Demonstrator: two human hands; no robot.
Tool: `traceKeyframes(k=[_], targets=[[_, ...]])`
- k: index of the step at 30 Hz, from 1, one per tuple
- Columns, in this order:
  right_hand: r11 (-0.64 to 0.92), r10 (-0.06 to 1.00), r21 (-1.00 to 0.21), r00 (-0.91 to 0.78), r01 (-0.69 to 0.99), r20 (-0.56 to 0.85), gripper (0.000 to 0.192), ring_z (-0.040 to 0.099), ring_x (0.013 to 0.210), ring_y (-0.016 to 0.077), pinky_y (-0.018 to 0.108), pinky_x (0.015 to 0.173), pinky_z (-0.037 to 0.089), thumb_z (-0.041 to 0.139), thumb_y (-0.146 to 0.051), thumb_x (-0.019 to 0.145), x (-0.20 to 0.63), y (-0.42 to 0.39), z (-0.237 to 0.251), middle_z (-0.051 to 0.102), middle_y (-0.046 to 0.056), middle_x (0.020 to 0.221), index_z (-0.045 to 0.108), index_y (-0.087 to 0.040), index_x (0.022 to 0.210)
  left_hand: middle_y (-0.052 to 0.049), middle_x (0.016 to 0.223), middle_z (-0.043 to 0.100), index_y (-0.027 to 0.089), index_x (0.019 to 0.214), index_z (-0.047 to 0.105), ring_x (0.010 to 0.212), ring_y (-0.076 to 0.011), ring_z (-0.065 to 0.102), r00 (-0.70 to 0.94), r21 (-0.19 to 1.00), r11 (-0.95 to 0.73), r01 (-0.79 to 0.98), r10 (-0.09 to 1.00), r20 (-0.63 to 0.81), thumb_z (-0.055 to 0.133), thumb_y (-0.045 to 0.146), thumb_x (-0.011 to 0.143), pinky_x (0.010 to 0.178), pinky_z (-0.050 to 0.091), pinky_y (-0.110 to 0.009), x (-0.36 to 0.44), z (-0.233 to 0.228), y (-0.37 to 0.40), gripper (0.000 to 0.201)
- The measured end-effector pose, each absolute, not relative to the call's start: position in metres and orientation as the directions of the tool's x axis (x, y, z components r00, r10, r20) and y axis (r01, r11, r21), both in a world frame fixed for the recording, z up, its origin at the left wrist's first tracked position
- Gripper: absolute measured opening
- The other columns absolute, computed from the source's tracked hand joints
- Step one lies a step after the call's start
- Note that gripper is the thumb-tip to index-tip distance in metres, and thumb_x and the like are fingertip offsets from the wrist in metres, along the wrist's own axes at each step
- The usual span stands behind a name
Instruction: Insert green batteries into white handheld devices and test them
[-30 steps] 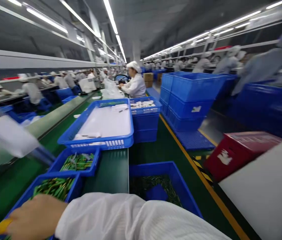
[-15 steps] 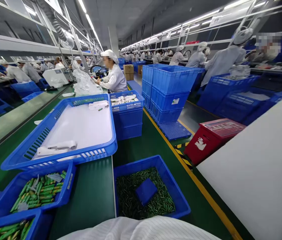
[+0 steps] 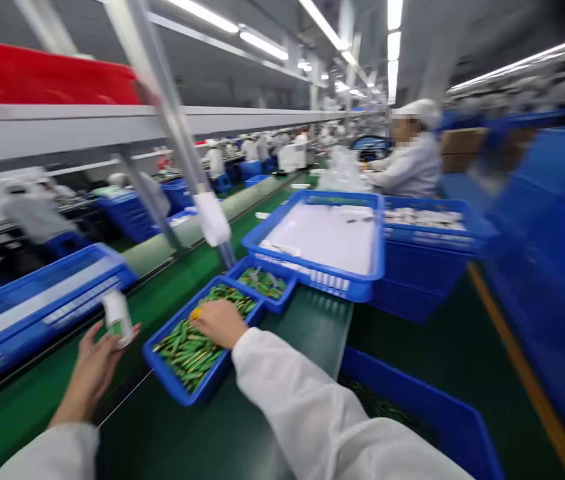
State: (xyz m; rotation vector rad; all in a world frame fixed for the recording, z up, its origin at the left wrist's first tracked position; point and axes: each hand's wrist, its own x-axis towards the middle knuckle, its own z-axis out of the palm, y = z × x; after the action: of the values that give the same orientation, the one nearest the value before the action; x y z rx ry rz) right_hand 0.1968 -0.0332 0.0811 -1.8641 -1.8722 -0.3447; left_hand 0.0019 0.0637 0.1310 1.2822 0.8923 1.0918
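Note:
My left hand point(image 3: 99, 360) is raised at the left over the green belt. Its fingers are closed round a white plastic housing point(image 3: 118, 317) with a bit of green at its lower end. My right hand point(image 3: 219, 323) reaches down into a blue tray point(image 3: 187, 397) heaped with green and gold strip-like pieces point(image 3: 195, 357). Those fingers are bent together among the pieces, a yellow cover on one tip. What they pinch, if anything, is hidden by the hand and blur. Behind it, a smaller blue tray point(image 3: 289, 293) holds more such pieces.
A large blue basket point(image 3: 362, 287) with a white liner and a few white parts stands farther along the bench. Another blue basket point(image 3: 87, 313) lies left, beyond the belt. A blue bin point(image 3: 437, 413) sits low right. A slanted metal post point(image 3: 182, 147) rises nearby. A co-worker point(image 3: 412, 160) sits ahead.
The view has swung left, so the large basket now appears farther right. Both my hands have come into view, the left with a white housing, the right in the tray of green pieces.

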Motion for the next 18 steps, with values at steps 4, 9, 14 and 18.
traceKeyframes(k=[4, 9, 14, 18], targets=[[0.036, 0.864, -0.183, 0.061, 0.982, 0.499, 0.024, 0.063, 0.101, 0.0206, 0.03, 0.087, 0.045, 0.049, -0.026, 0.1, 0.197, -0.033, 0.077, 0.068, 0.009, 0.107, 0.066, -0.016, 0.114, -0.007, 0.114, 0.063, 0.022, 0.137, 0.038, 0.098, -0.0208, 0.067, 0.396, 0.955, -0.066, -0.289, 0.9, 0.182, 0.078, 0.012, 0.067, 0.086, 0.054, -0.029, -0.046, 0.138, 0.016, 0.081], [-0.061, 0.897, -0.182, 0.134, 0.981, 0.421, 0.019, 0.065, 0.088, 0.0199, 0.031, 0.08, 0.047, 0.053, -0.023, 0.097, 0.195, -0.028, 0.071, 0.069, 0.011, 0.097, 0.068, -0.011, 0.1, 0.001, 0.095, 0.057, 0.023, 0.123, 0.045, 0.08, -0.014, 0.063, 0.417, 0.904, -0.093, -0.417, 0.864, 0.282, 0.08, 0.022, 0.065, 0.068, 0.057, -0.026, -0.072, 0.159, -0.065, 0.068], [-0.12, 0.897, -0.153, 0.173, 0.981, 0.406, 0.021, 0.064, 0.084, 0.0186, 0.029, 0.074, 0.046, 0.052, -0.027, 0.096, 0.198, -0.021, 0.066, 0.069, 0.009, 0.092, 0.066, -0.011, 0.092, 0.005, 0.079, 0.051, 0.024, 0.116, 0.039, 0.053, -0.006, 0.046, 0.362, 0.861, -0.23, -0.454, 0.835, 0.415, 0.069, 0.041, 0.082, 0.04, 0.041, -0.015, -0.09, 0.167, -0.096, 0.048], [-0.104, 0.89, -0.153, 0.161, 0.983, 0.427, 0.026, 0.065, 0.083, 0.0217, 0.029, 0.069, 0.043, 0.05, -0.03, 0.094, 0.203, -0.019, 0.063, 0.07, 0.011, 0.09, 0.068, -0.013, 0.087, -0.003, 0.089, 0.06, 0.016, 0.106, 0.049, 0.06, -0.0083, 0.057, 0.361, 0.783, -0.293, -0.548, 0.761, 0.538, 0.052, 0.044, 0.092, 0.055, 0.051, -0.02, -0.098, 0.174, -0.098, 0.032]])
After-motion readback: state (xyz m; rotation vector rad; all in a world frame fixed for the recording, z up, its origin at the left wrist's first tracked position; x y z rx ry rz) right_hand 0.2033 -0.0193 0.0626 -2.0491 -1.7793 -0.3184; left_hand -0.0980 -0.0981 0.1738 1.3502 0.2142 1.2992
